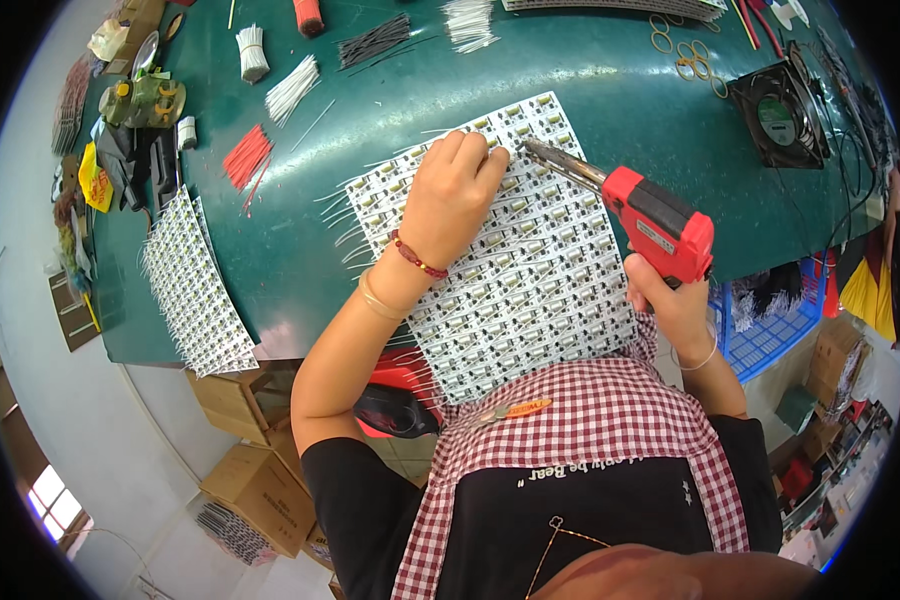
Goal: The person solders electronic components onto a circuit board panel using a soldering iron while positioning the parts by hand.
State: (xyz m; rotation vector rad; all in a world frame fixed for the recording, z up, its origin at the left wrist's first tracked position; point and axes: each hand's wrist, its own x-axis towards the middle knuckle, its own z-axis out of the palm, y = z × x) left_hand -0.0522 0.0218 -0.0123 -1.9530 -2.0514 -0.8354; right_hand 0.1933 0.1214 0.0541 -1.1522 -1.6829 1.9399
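A large white panel of small circuit boards lies in front of me, its near end against my checked apron. White wires stick out along its left side. Over the far part of the panel, my left hand is closed in a pinch, its fingertips turned away, so what it holds is hidden. My right hand grips the handle of a red and black soldering gun. The gun's metal tip reaches the panel's upper area, just right of my left fingers.
Bundles of white wires, red wires and black wires lie on the green table. Another circuit board panel rests at the left edge. A black fan stands at right, above a blue basket. Cardboard boxes stand below.
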